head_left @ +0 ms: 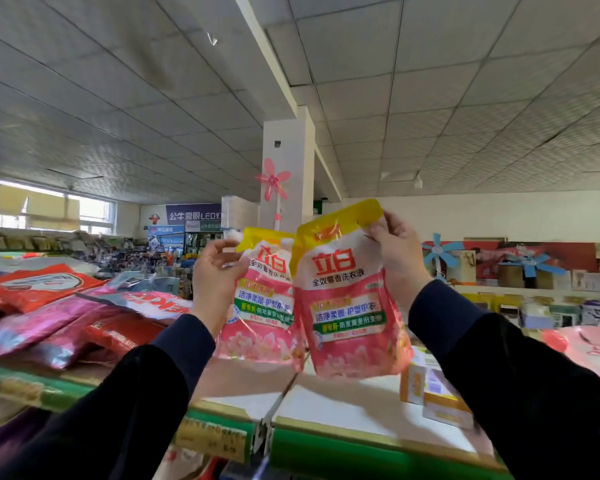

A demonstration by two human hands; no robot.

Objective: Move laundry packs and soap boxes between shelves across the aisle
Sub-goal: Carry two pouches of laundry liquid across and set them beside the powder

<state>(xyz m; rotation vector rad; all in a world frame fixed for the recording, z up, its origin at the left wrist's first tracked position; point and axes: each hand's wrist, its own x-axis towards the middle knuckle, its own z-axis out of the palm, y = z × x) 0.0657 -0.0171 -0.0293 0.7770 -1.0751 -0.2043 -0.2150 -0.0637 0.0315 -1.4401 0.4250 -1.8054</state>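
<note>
Two pink laundry packs with yellow tops hang upright above the top shelf (343, 407). My left hand (215, 271) grips the left laundry pack (264, 306) by its upper left edge. My right hand (400, 251) pinches the right laundry pack (347, 306) at its yellow top corner. The right pack overlaps the left one slightly. Soap boxes (430, 393), white and orange, lie on the shelf under my right forearm, partly hidden by the sleeve.
Red, pink and purple detergent bags (63, 317) lie piled on the shelf at left. A green shelf edge with price tags (212, 438) runs along the front. A white pillar (288, 174) stands behind. More shelves with goods fill the right background.
</note>
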